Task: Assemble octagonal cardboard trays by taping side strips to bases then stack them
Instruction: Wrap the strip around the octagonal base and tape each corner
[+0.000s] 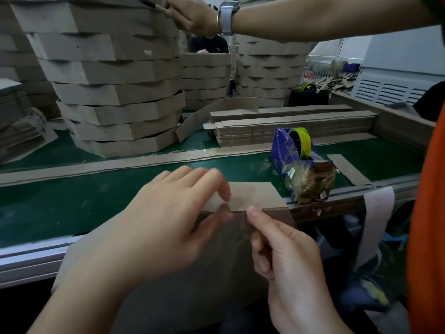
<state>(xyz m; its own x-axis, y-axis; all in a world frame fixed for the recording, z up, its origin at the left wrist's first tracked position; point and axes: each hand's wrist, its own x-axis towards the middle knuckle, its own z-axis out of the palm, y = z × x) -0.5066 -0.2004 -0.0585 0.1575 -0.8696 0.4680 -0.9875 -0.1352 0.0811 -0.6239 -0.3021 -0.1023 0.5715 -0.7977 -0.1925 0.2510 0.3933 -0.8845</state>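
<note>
A brown cardboard base [216, 266] lies tilted in my lap against the table's front edge. A side strip [255, 195] stands along its far edge. My left hand [168, 220] grips the seam, fingers over the strip and thumb on the base. My right hand [284, 254] has curled fingers and presses its index fingertip on the same seam, just right of my left thumb. Whether tape is under the fingers cannot be made out. A blue tape dispenser [298, 153] with a yellow-green roll sits on the green table [72, 203] at the right.
Tall stacks of finished octagonal trays [115, 88] fill the back left and centre. A pile of flat side strips [289, 126] lies behind the dispenser. Another person's arm [289, 18] with a watch reaches across the top. An orange sleeve [426, 225] borders the right edge.
</note>
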